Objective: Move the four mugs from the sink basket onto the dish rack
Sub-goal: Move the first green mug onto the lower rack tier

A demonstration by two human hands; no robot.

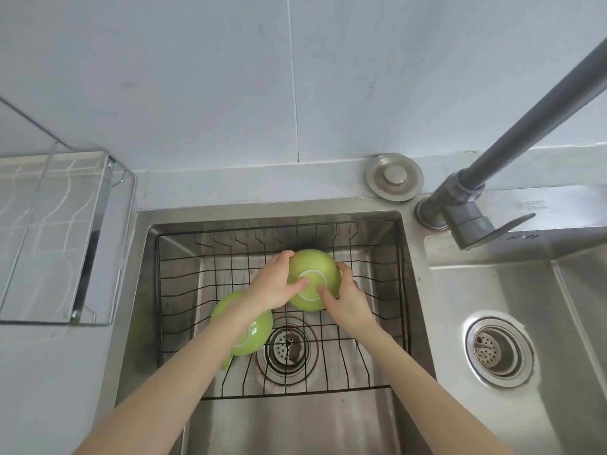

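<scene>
A green mug [312, 267] is upside down over the middle of the black wire sink basket [361, 366], its pale base ring facing up. My left hand [274, 284] grips its left side and my right hand [348, 298] grips its right side. A second green mug [253, 330] lies upside down in the basket's left part, partly hidden under my left forearm. The metal dish rack [56, 231] stands on the counter at the left and holds nothing that I can see.
The basket sits in the left steel sink basin [230, 418] above a drain strainer [289, 346]. A grey faucet [466, 208] rises at the right, next to a second basin [558, 323]. A round metal cap [394, 177] lies behind the sink.
</scene>
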